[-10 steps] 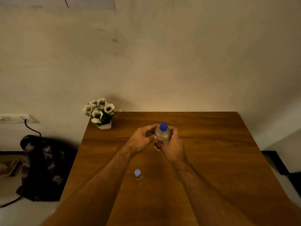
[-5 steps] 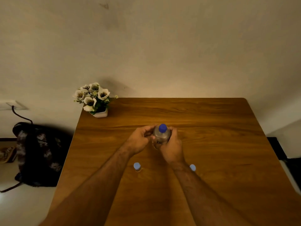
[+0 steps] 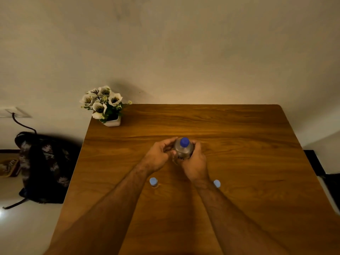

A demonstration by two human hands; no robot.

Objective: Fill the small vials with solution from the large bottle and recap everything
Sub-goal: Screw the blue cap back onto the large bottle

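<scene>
A large clear bottle with a dark blue cap stands upright at the middle of the wooden table. My right hand wraps its body from the near right side. My left hand touches the bottle's left side with curled fingers. Two small vials with light blue caps stand nearer to me: the left vial between my forearms' outer left, the right vial partly hidden behind my right wrist. All caps are on.
A white pot of white flowers sits at the table's far left corner. A dark backpack rests on the floor left of the table, below a wall socket with a cable. The wall runs just behind the table.
The camera has tilted down, so the table sits lower-centred and the right vial came into view. Both hands stay on the bottle in nearly the same grip.
</scene>
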